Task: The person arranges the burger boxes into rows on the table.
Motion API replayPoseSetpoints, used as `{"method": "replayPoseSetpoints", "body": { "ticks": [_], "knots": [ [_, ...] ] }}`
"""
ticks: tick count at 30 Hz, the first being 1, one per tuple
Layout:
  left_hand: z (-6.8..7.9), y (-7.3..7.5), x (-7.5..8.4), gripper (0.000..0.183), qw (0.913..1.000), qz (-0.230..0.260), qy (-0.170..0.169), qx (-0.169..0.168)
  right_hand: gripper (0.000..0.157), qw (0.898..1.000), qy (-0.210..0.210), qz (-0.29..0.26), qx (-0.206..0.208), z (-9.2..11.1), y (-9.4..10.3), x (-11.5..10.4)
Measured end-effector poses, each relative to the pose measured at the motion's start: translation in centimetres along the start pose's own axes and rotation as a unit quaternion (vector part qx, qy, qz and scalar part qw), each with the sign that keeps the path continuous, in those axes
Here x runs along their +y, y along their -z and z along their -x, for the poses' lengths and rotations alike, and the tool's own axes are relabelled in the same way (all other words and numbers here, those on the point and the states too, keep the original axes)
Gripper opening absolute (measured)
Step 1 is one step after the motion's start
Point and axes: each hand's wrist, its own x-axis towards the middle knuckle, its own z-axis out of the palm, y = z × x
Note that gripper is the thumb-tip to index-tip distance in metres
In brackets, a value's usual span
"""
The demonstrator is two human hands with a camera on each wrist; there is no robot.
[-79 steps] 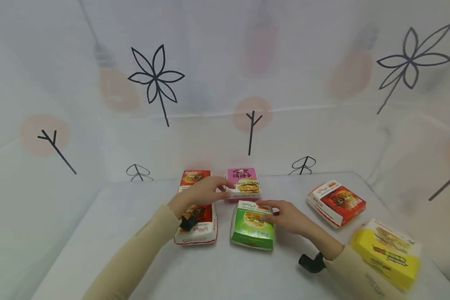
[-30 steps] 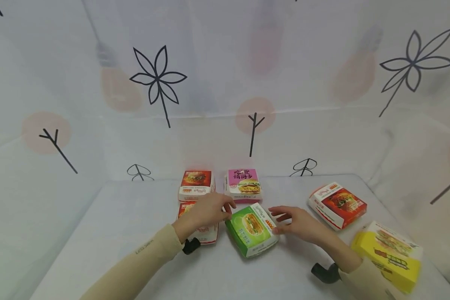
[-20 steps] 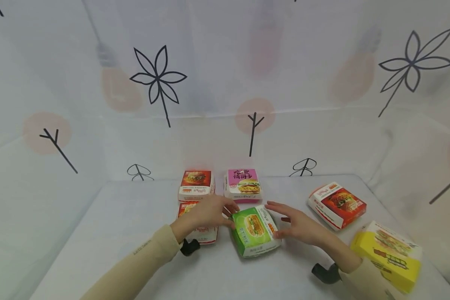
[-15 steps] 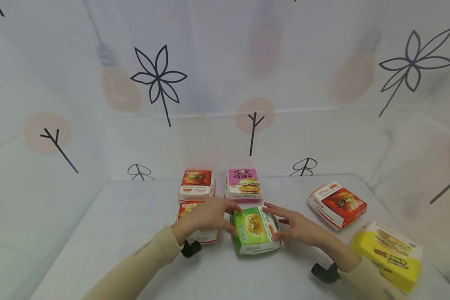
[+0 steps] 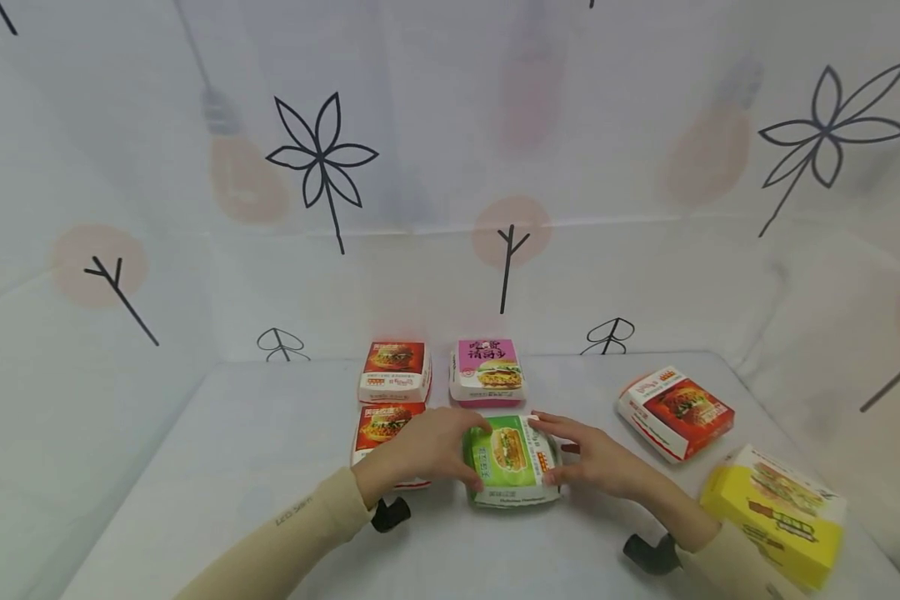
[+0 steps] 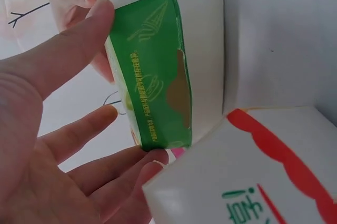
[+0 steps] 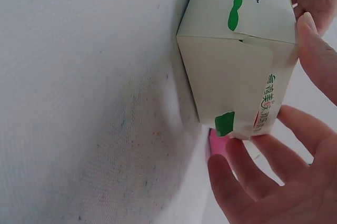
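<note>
In the head view a green-and-white burger box [image 5: 507,458] lies on the white cloth between both hands. My left hand [image 5: 429,454] spans its left side, thumb at the near corner and fingers at the far one. From the right, my right hand [image 5: 596,458] grips the opposite side the same way. The left wrist view shows the left thumb [image 6: 63,50] on an edge of the box's green side [image 6: 152,71]. In the right wrist view, the right fingers [image 7: 247,166] touch the box's white end [image 7: 231,76]. Beneath the left forearm sits a red burger box [image 5: 382,423], partly hidden.
Behind stand another red box [image 5: 394,369] and a pink box [image 5: 487,371]. A third red box [image 5: 678,412] lies askew at the right, with a yellow box [image 5: 776,512] nearer by the right forearm. A patterned white cloth backdrop [image 5: 420,283] rises at the back.
The green box has turned, its white strip going from the far side to the right. Both hands let it rotate, then closed in on its sides; the left hand moved slightly nearer.
</note>
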Motion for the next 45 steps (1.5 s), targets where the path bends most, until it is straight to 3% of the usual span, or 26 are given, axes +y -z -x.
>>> {"method": "replayPoseSetpoints", "body": {
  "ticks": [10,16,26,35,45],
  "knots": [
    [0.5,0.4,0.3,0.073,0.9994,0.016,0.032,0.001,0.07,0.999,0.003,0.028,0.014,1.1,0.6,-0.1],
    [0.7,0.8,0.0,0.06,0.9994,0.013,0.028,0.013,0.06,0.998,0.01,0.054,0.033,1.6,1.1,0.1],
    [0.6,0.8,-0.6,0.039,0.9971,0.066,0.033,0.019,0.052,0.995,-0.024,0.075,0.062,1.5,0.8,-0.3],
    [0.3,1.0,-0.6,0.034,0.9951,0.091,0.027,0.027,0.065,0.995,-0.02,0.067,0.065,1.5,0.1,-0.3],
    [-0.1,0.3,-0.9,0.049,0.9967,0.065,0.02,0.043,0.086,0.998,-0.036,0.01,0.045,1.4,-1.1,-0.4]
  ]
}}
